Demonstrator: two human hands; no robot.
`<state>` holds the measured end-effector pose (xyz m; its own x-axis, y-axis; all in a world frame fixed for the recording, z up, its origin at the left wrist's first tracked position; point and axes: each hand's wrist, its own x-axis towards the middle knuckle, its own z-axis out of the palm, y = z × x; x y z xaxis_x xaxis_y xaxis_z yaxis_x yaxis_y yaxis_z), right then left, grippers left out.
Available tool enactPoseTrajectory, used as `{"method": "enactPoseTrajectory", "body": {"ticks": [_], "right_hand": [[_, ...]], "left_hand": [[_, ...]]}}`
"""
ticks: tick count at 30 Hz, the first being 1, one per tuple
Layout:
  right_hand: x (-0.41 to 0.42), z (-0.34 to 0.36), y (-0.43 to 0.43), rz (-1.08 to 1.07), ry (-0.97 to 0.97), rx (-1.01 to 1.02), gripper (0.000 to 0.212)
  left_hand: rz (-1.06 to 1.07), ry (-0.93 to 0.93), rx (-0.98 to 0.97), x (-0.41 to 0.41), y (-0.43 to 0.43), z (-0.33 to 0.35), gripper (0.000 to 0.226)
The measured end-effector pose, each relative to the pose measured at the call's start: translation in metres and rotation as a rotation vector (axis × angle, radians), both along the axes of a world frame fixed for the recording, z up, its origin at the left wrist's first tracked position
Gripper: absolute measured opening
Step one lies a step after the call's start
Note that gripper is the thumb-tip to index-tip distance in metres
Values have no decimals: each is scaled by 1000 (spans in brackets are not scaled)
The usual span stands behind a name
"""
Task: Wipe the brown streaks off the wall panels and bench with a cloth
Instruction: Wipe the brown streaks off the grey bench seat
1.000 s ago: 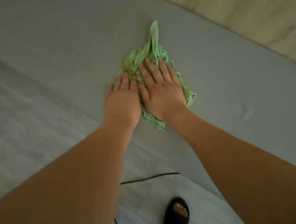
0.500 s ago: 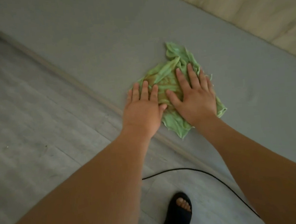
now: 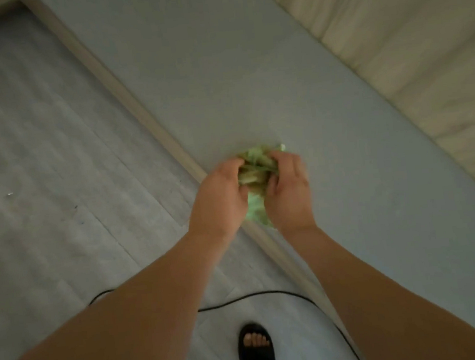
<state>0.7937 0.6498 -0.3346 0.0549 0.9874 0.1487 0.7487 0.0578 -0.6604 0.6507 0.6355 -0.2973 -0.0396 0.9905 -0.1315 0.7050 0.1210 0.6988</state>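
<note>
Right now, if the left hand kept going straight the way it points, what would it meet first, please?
The left hand points up-right into the green cloth it already grips; beyond that, probably the grey bench, though depth is unclear.

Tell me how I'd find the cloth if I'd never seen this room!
Look at the long grey bench running under the pale wall panels. Near its front edge, the left hand and right hand are bunched together. The cloth is the crumpled bright green wad squeezed between them, the only green thing here.

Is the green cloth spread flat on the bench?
No, the green cloth is bunched up between the left hand and right hand.
</note>
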Motion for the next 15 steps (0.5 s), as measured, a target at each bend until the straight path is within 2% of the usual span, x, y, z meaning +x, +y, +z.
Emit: {"method": "enactPoseTrajectory", "body": {"ticks": [2, 3, 4, 6, 8, 11, 13, 15], "right_hand": [[-2, 9, 27, -5, 14, -49, 52], [-3, 8, 38, 100, -91, -127, 60], [-3, 3, 47, 243, -278, -196, 68], [2, -14, 66, 441, -617, -309, 72], [12, -24, 94, 377, -721, -337, 68], [27, -23, 151, 79, -793, -332, 82], [35, -21, 189, -39, -739, -363, 89], [32, -22, 217, -67, -620, -404, 82]], "left_hand": [[110, -156, -10, 6, 28, 19, 44], [146, -204, -41, 10, 39, 25, 42], [179, -211, -42, 13, 46, 26, 38], [244, -126, 2, 16, 57, 16, 42], [231, 82, -26, 10, 66, -2, 65], [-36, 359, -369, -5, 71, -29, 103], [-171, 463, -499, -9, 70, -41, 124], [-177, 483, -516, -6, 74, -48, 130]]}}
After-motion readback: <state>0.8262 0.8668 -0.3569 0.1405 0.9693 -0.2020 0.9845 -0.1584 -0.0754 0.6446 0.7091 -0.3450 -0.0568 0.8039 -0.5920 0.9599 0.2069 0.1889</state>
